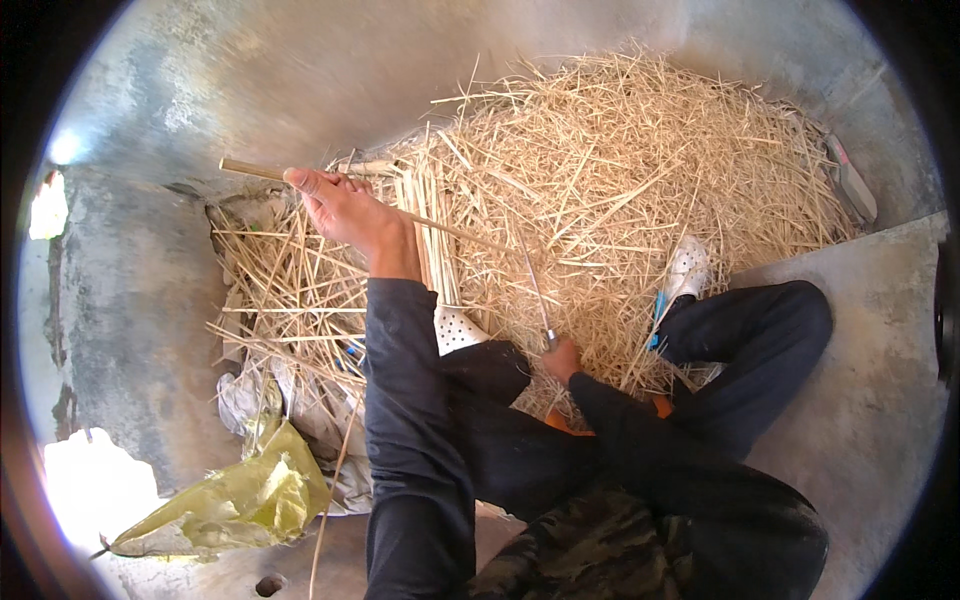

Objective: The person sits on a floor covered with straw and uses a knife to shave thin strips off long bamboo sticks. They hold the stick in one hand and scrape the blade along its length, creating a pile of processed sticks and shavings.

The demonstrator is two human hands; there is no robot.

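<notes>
My left hand [345,212] is raised at the upper left, its fingers closed round a long pale bamboo strip [250,169]. From that grip the strip runs right and slightly down, toward the blade of a knife [535,285]. Low in the middle, my right hand [562,358] is wrapped round the knife's handle, with the thin blade pointing up and away from me. The blade's tip and the strip's thin far end come close together; whether they touch I cannot tell. A row of split strips [432,250] lies just right of my left wrist.
A large heap of shavings [640,150] lies against the grey wall [330,70]. Loose strips [290,270] cross one another at the left, above a yellow sack [250,490]. My feet wear white clogs [688,265]; a blue object [658,320] is beside the right one.
</notes>
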